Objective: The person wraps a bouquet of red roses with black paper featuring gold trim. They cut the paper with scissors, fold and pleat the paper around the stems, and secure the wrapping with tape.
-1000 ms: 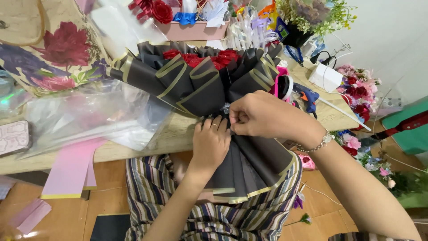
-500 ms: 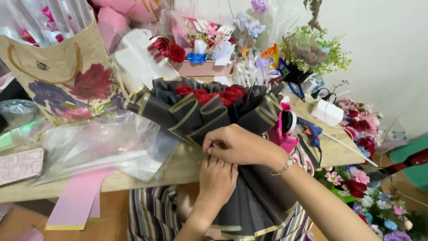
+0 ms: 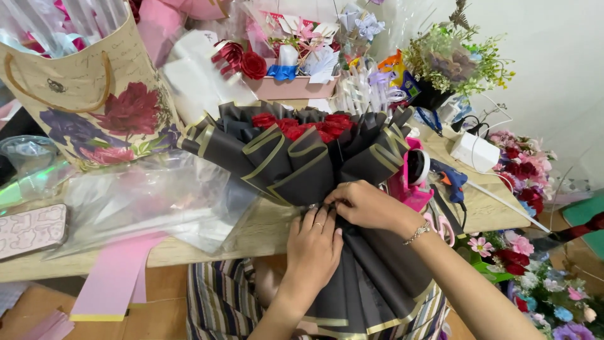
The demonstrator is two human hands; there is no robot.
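Beige floral paper gift bag (image 3: pixel 94 94) far left, pink box (image 3: pixel 292 87) of trimmings behind it.

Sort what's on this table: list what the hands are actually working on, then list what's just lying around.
In hand: bouquet of red roses in black wrap, gripped at its neck by left hand and right hand.

Lying about: floral paper bag, clear film, glue gun, phone, pink paper strip.
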